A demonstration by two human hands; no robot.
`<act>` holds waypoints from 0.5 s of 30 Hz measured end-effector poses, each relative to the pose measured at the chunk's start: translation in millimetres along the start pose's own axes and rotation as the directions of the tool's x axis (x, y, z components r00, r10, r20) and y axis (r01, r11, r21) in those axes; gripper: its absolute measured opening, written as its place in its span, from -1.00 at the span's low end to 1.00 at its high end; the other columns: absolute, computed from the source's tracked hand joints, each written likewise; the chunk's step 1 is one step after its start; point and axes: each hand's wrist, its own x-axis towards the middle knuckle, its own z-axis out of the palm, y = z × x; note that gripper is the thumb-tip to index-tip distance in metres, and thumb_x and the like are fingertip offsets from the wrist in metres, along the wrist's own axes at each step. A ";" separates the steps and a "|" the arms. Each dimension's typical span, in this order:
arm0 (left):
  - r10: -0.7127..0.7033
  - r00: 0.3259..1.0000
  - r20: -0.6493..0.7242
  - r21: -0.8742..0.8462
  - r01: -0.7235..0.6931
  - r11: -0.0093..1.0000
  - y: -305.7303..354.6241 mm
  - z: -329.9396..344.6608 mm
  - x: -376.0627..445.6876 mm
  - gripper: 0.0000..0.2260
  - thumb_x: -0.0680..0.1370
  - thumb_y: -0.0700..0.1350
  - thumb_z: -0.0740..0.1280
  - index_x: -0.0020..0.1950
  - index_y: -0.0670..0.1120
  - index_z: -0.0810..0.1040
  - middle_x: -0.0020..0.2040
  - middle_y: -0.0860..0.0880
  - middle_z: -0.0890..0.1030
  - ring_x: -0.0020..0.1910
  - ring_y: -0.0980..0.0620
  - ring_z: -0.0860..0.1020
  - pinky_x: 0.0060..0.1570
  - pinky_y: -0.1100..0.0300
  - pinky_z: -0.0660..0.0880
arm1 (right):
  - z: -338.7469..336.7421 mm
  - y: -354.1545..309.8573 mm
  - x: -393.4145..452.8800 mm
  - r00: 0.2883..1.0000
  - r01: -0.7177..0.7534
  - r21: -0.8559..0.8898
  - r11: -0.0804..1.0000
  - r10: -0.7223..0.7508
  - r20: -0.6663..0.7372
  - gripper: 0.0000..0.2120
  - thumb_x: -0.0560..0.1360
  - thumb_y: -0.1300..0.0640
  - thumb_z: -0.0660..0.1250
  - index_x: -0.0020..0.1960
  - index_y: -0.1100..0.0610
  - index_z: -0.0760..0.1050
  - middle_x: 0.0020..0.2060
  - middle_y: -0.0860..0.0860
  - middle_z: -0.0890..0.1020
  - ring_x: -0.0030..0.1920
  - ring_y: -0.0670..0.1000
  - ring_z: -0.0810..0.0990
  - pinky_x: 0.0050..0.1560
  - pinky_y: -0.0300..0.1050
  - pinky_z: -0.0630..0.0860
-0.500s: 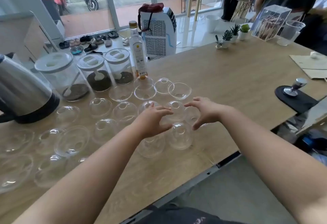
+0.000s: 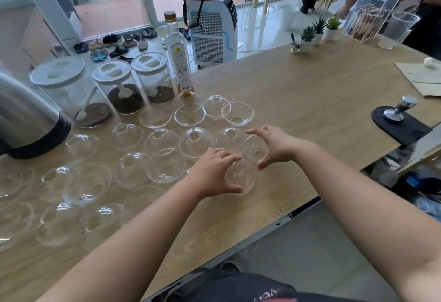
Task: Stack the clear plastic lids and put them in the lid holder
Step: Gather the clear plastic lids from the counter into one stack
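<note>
Several clear plastic dome lids [image 2: 195, 143] lie spread over the left half of the wooden table [image 2: 310, 92], some dome up, some rim up. My left hand [image 2: 212, 173] curls around one dome lid [image 2: 242, 176] near the front edge, thumb at its near side and fingers at its far side. Just to the right, my right hand [image 2: 274, 145] arches with spread fingers over a neighbouring lid [image 2: 255, 151]; whether it touches that lid is unclear. I cannot make out a lid holder.
A steel kettle [image 2: 23, 115] stands at the far left, with three white-capped jars [image 2: 119, 87] and a tall bottle [image 2: 179, 56] behind the lids. A tamper on a black mat [image 2: 398, 113] sits right. Small plants [image 2: 317, 29], an acrylic box [image 2: 372, 13] and a person are at the back right.
My left hand has shifted right, off one lid and onto the lid nearer the front edge. My right hand has stayed close, its fingers spread wider.
</note>
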 end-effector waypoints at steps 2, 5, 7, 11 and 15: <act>-0.032 0.999 0.022 0.014 0.032 0.999 0.5 0.9 1.0 -0.18 0.30 0.34 0.48 0.49 0.08 0.36 0.38 0.01 0.49 0.48 -0.10 0.26 0.48 -0.10 0.10 | 0.3 1.5 2.0 1.000 0.003 0.000 1.000 -0.003 0.006 0.04 0.20 -0.02 0.64 0.52 -0.20 0.14 0.45 0.05 0.25 0.47 0.09 0.14 0.45 0.04 0.22; -0.073 0.995 0.065 0.014 0.073 0.997 0.3 1.1 1.5 -0.15 0.28 0.37 0.47 0.50 0.12 0.31 0.38 0.01 0.49 0.49 -0.10 0.25 0.49 -0.13 0.05 | -0.3 4.9 3.8 1.000 -0.007 0.004 1.000 0.007 0.001 0.05 0.18 -0.04 0.64 0.51 -0.25 0.13 0.40 0.05 0.28 0.44 0.08 0.16 0.41 0.03 0.26; -0.079 0.994 0.070 -0.012 0.080 0.997 0.4 0.2 1.1 -0.14 0.27 0.36 0.48 0.50 0.13 0.30 0.37 0.02 0.49 0.46 -0.09 0.27 0.47 -0.03 0.11 | -1.9 7.0 4.7 1.000 -0.014 0.004 1.000 0.014 0.001 0.05 0.18 -0.06 0.64 0.50 -0.28 0.12 0.39 0.05 0.29 0.44 0.08 0.16 0.40 0.04 0.27; -0.119 0.992 -0.042 -0.207 0.108 0.972 0.2 -11.3 1.5 -0.18 0.28 0.28 0.54 0.46 0.13 0.34 0.34 0.04 0.47 0.38 0.01 0.30 0.30 0.21 0.22 | -11.3 9.5 4.9 1.000 -0.027 -0.013 1.000 0.027 -0.016 0.03 0.19 -0.11 0.60 0.49 -0.32 0.09 0.41 0.04 0.28 0.45 0.10 0.11 0.42 0.13 0.26; -0.164 0.974 -0.156 -0.324 0.107 0.940 -5.3 -36.8 1.3 -0.23 0.28 0.21 0.57 0.43 0.15 0.36 0.29 0.08 0.43 0.28 0.06 0.40 0.25 0.17 0.35 | -28.0 7.0 4.3 0.998 -0.020 0.073 0.997 0.024 -0.057 -0.01 0.20 -0.13 0.57 0.48 -0.35 0.09 0.40 0.04 0.28 0.45 0.11 0.10 0.41 0.12 0.24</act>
